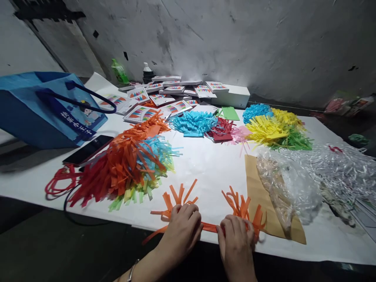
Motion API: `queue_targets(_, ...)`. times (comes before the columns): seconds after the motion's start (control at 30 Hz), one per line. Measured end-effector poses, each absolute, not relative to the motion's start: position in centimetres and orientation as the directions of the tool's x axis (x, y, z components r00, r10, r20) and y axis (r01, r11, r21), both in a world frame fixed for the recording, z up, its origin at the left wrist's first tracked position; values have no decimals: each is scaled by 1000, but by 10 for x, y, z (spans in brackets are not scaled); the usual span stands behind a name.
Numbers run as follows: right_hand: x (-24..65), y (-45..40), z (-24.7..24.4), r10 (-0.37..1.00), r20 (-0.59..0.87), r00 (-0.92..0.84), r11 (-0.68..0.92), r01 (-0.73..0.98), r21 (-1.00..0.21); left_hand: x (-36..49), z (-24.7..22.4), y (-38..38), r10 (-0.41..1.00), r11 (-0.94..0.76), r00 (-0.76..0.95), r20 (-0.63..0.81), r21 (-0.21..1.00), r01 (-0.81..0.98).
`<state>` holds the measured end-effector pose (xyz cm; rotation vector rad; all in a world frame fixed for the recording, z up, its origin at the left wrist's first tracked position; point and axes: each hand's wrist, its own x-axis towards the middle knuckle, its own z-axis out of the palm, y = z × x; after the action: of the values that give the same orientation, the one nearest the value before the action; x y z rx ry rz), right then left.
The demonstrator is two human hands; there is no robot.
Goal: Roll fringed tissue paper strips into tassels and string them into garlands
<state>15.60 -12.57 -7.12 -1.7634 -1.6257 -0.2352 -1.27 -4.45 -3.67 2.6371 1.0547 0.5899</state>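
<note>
At the table's near edge, an orange paper tassel (209, 227) lies crosswise, its fringed strips fanning out at both ends. My left hand (185, 224) is closed round its left part, fingers curled over the paper. Closed on the right part is my right hand (235, 233), with strips sticking out above and beside it. Between the hands a short, narrow orange band shows, rolled or folded flat; I cannot tell which. My fingertips are partly hidden under the knuckles.
Left stands a pile of orange and red fringed paper (123, 156), by a phone (88, 150) and a blue bag (53, 109). Flat printed boxes (173, 90) are heaped at the back. Blue (195, 122) and yellow fringes (267, 128) lie behind; clear plastic (302, 188) covers brown paper (252, 188) at right.
</note>
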Motion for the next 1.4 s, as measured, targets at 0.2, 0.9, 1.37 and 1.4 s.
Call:
queue_targets(0.2, 173, -134, -65, 743, 652, -150, 410, 873, -266, -21, -44, -40, 481, -871, 772, 415, 322, 370)
queue_targets(0.9, 152, -135, -69, 726, 688, 20, 286, 900, -329, -4, -33, -61, 742, -659, 611, 277, 470, 587)
queue_targets(1.37, 199, -159, -3, 555, 698, -452, 564, 822, 84, -14, 28, -64, 611, -198, 788, -69, 951, 237)
queue_targets(1.4, 199, -158, 1, 554, 725, -409, 555, 830, 45, -6, 30, -64, 588, -24, 791, -168, 974, 225)
